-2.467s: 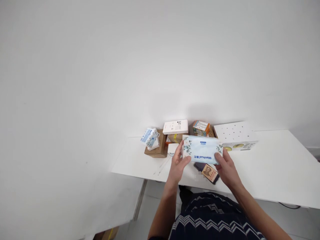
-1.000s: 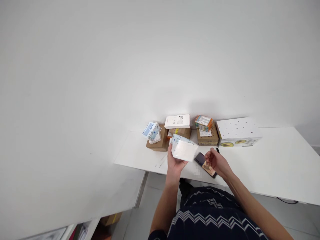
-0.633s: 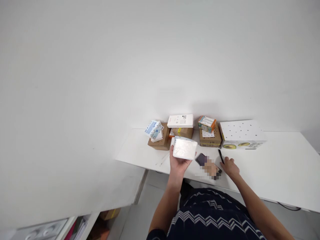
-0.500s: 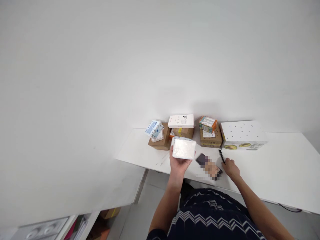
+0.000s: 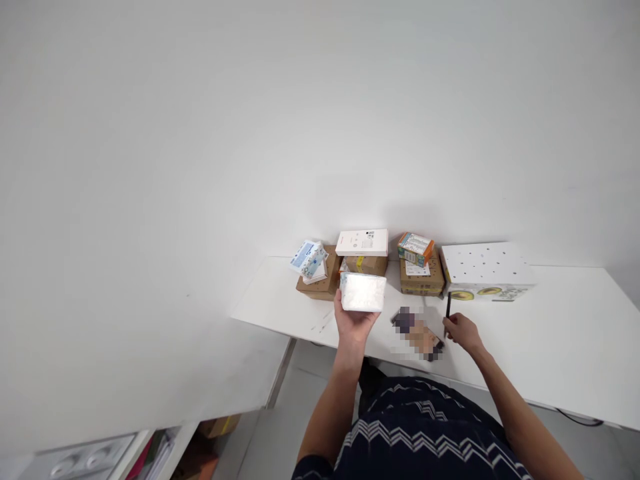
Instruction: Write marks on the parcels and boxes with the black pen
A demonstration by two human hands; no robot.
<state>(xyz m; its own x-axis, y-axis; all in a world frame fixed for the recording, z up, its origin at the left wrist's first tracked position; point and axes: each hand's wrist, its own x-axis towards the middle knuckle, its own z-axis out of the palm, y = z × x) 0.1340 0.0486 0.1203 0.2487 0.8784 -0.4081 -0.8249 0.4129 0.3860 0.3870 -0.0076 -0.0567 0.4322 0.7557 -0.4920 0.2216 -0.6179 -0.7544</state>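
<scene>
In the head view, the left hand cradles a white, block-shaped, plastic-wrapped pack from below, fingers curled around it, over a smooth white table. The right hand pinches a slim black pen-like stick, which juts beyond its fingertips. Just left of the right hand lies a dark, flat, oblong object, mostly blurred by pixelation. Beyond the left hand is a flat white cardboard box; beyond the right, a large white avocado-printed carton.
</scene>
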